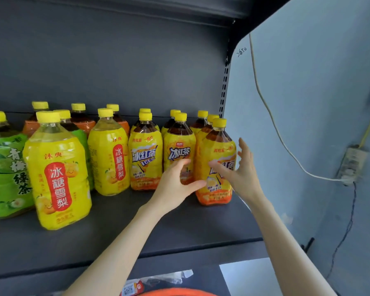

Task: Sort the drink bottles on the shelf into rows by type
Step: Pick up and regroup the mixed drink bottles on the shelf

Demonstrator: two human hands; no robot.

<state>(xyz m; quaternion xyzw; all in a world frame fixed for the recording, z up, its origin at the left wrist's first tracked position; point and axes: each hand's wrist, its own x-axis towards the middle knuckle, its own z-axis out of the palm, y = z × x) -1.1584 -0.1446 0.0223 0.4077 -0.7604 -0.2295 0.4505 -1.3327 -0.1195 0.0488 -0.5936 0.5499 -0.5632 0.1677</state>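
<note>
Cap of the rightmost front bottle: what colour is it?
The cap is plain yellow; the head view, the only one, shows it clearly.

left hand, right hand, flanking front-right bottle

Illumination: even, diffuse, moderately bright. The brightest area is the pale wall at the right. The dark back panel and the shelf render flat grey, dimmer toward the upper left.
Shadows: faint and soft at the bases of the bottles.
Glare: low; weak sheen on the bottle labels only.
Distortion: wide-angle bowing; the shelf upright curves strongly near the top.
Focus: slightly soft overall; the packet at the bottom edge is blurred
</note>
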